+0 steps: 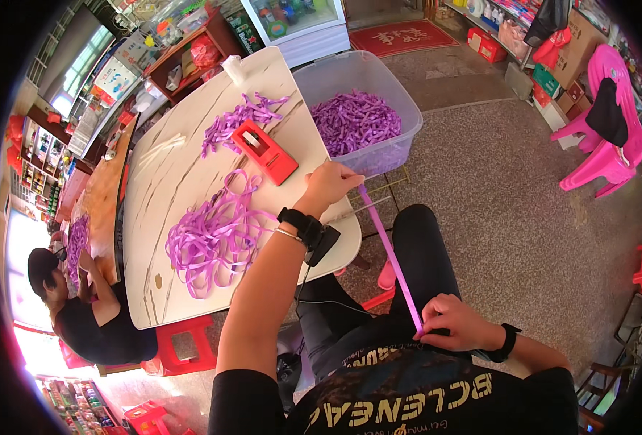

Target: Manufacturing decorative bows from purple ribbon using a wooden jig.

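Observation:
A flat purple ribbon (392, 257) is stretched straight between my hands, slanting over my lap. My left hand (330, 183) pinches its far end beside the table's right edge. My right hand (451, 323) pinches the near end close to my body. A thin metal rod (364, 208) crosses the ribbon just below my left hand. A tangled heap of long purple ribbon (216, 239) lies on the table left of my left forearm. Past my left hand are a red box-shaped holder (265, 152) with a slot and a pile of short purple strips (238, 123).
The marble-patterned white table (158, 239) has a rounded near corner. Beyond it stands a clear plastic tub (406, 109) full of purple strips. Pale sticks (163, 148) lie on the table's left side. Another person (93, 312) sits at left. A pink chair (618, 116) stands at right.

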`<state>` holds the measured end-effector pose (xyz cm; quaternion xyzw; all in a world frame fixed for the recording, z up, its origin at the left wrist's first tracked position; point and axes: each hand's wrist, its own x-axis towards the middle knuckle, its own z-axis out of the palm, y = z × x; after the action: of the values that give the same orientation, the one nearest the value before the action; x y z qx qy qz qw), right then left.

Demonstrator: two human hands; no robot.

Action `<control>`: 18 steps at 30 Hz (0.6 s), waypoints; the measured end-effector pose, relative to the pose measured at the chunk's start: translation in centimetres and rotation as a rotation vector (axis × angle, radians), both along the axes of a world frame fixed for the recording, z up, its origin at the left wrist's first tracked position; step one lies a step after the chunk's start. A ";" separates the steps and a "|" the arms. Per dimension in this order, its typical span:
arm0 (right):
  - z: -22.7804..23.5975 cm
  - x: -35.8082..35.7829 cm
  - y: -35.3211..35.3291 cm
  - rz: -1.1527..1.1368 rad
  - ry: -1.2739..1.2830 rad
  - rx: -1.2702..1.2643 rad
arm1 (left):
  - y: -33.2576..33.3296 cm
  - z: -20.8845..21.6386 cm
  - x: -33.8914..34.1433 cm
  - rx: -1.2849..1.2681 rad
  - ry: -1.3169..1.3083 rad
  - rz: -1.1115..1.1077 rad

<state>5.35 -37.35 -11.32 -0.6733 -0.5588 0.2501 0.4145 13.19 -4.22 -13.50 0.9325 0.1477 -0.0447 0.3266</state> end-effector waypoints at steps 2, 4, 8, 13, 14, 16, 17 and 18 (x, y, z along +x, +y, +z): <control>-0.5 -0.1 -0.2 -0.019 0.016 -0.005 | -0.1 0.1 0.1 0.006 0.006 -0.005; -1.3 -0.2 -0.5 -0.037 0.034 -0.009 | -0.2 0.1 0.1 0.004 0.008 -0.004; -2.5 -0.2 -0.7 -0.091 0.063 -0.012 | -0.1 0.0 0.0 0.002 -0.002 0.003; -3.0 0.0 -0.8 -0.108 0.158 0.014 | -0.6 0.0 0.0 0.007 -0.041 0.016; -3.0 0.1 -0.8 -0.108 0.194 0.005 | -0.6 0.0 -0.1 0.014 -0.058 0.021; -2.8 0.1 -0.8 -0.108 0.232 -0.005 | -0.4 -0.3 0.0 0.018 -0.061 0.019; -2.5 0.1 -0.8 -0.099 0.249 -0.009 | -0.4 -0.5 0.0 0.022 -0.066 0.018; -2.2 0.1 -0.8 -0.091 0.266 -0.012 | -0.3 -0.7 -0.1 0.021 -0.064 0.017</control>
<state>5.42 -38.14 -13.56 -0.6613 -0.4664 0.3216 0.4918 13.14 -4.53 -14.16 0.9355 0.1456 -0.0102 0.3216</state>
